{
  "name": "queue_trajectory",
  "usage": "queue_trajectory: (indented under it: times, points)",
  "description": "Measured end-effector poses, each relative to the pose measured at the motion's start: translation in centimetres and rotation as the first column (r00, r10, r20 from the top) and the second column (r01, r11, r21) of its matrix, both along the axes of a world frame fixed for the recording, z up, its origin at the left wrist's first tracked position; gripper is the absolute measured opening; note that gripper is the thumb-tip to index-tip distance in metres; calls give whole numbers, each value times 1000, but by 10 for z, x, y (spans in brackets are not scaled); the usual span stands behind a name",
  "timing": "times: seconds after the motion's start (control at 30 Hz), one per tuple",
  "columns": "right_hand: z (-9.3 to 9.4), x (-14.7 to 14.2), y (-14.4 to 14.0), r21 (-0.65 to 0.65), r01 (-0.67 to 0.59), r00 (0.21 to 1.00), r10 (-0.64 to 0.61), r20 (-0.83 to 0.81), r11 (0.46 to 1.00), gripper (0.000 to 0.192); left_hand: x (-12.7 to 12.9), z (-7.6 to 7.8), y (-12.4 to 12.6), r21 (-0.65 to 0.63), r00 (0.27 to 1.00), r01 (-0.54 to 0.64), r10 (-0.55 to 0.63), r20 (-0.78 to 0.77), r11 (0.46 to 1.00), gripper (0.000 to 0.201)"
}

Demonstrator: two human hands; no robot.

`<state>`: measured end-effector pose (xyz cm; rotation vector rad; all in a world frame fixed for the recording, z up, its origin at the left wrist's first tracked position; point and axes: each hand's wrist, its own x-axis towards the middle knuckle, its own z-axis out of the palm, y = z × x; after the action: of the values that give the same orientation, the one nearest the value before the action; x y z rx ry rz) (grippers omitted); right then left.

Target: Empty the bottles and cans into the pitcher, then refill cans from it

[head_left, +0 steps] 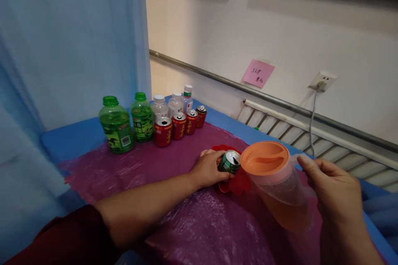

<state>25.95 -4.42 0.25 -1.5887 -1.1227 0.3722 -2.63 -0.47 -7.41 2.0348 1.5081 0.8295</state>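
My left hand is wrapped round a green drink can, whose opened top tilts toward the pitcher. Under the can lies a red plate with a wavy edge, partly hidden by my hand. In my right hand is the handle of a clear plastic pitcher. An orange lid covers the pitcher, and a brownish liquid sits in its lower part. The pitcher leans with its top toward the can. I cannot tell whether liquid passes between them.
Several red cans stand in a row at the back, before clear white-capped bottles. Two green bottles are to their left. A purple plastic sheet covers part of the blue table. A radiator lines the wall.
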Motion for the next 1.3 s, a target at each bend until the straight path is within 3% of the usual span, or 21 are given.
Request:
queue_trajectory:
  times: [1.3]
  points:
    - [4, -6, -4, 17, 7, 1000, -7, 14, 1000, 53, -1, 1, 0, -3, 999, 16, -16, -32, 1000, 73]
